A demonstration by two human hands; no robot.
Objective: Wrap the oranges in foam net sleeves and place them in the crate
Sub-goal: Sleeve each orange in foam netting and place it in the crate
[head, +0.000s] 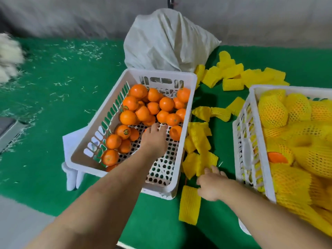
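The right hand is reaching down onto the green mat, its fingers lying on the near edge of a flattened yellow foam net sleeve; whether they are pinching it or only touching it I cannot tell. Just nearer than that hand's thumb, another flat sleeve is lying alone on the mat. Right of those fingers, a white crate is sitting heaped with wrapped oranges in yellow netting, one bare orange patch showing among them.

The left hand is reaching into the other white basket, palm down, fingers loosely spread over the perforated floor. An orange sliver is showing at the thumb side, but whether the hand is holding anything I cannot tell. One loose orange is sitting just right of its fingertips, a few more are lying to their left, and the main heap of bare oranges is lying just beyond them at the far end.

Between the two hands' fingers and onward, more empty sleeves are trailing away along the gap between basket and crate, widening into a scattered pile farther off. Beyond the basket, a white cloth sack is slumping against the wall.
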